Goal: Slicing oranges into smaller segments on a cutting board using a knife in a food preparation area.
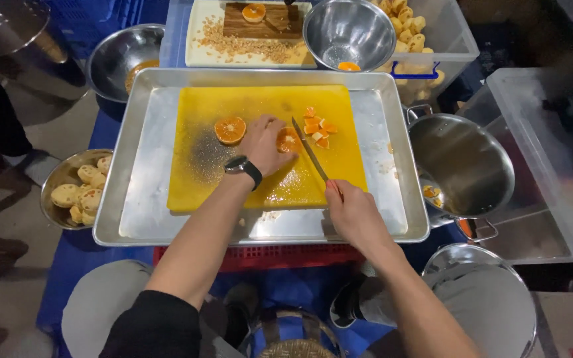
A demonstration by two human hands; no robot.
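Note:
On a yellow cutting board (pixel 266 189) inside a large steel tray (pixel 147 166), my left hand (pixel 265 142) presses down on a peeled orange piece (pixel 289 140). A dark watch sits on that wrist. My right hand (pixel 354 213) grips a knife (pixel 309 150) by the handle, its blade angled up toward the orange piece beside my left fingers. A separate orange half (pixel 230 130) lies cut side up to the left of my hand. Several small orange chunks (pixel 318 129) lie just right of the blade tip.
A steel pot (pixel 462 166) holding orange bits stands right of the tray. A bowl of peeled pale fruit (pixel 77 189) is on the left. Behind are two steel bowls (pixel 349 33), a white tray with a wooden board (pixel 256 23), and a clear bin of peeled fruit (pixel 426 33).

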